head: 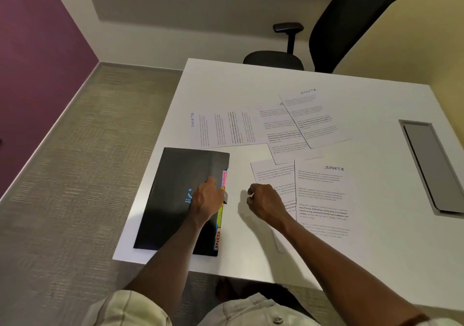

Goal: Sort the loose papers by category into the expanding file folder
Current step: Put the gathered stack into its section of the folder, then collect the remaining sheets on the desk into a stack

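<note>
head view, and the expanding file folder (180, 197) is seen lying flat and closed at the near left corner of the white table (376, 263), its coloured tabs (221, 215) lined along the right edge. the left hand (207, 201) is laid on that tabbed edge, fingers curled at what looks like the flap or clasp; whether anything is truly pinched cannot be told. the right hand (266, 203) is held just beside it, loosely curled and holding nothing, resting at the edge of the nearest loose papers (321, 195). more sheets are spread further back, several overlapped, three headed "sports". nothing appears to be filed yet. risks from here, as judged: the flap could be lifted by one hand only and the folder dragged sideways; overlapped sheets could be picked up two at a time; the narrow tabs could be misread and a sheet slipped into the wrong pocket.
</note>
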